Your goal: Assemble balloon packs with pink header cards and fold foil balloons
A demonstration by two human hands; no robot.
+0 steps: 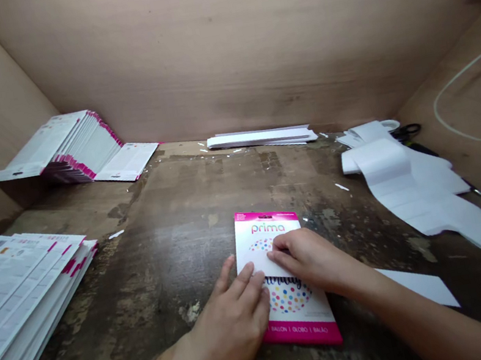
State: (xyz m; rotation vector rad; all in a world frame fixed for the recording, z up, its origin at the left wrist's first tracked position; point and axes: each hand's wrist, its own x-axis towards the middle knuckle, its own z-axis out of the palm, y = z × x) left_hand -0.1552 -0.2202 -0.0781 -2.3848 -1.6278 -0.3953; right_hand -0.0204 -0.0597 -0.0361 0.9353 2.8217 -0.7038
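Note:
A white and pink balloon packet [295, 328] marked "prima" lies flat on the worktable in front of me, with colourful dots printed on it. A blank white paper piece [263, 267], perhaps a label, lies across its middle and covers part of the print. My left hand [233, 311] rests at the packet's left side, fingers spread, fingertips touching the white piece near its lower edge. From the right, my right hand [308, 258] has thumb and forefinger pinched together over the white piece. What lies between those fingertips is mostly hidden.
Stacks of packets stand at the near left [23, 293] and back left [76, 144]. White paper strips [261, 138] lie along the back wall. At right are a curled white label strip [409, 187], scissors [411, 130] and a white sheet [420, 285] partly under my forearm.

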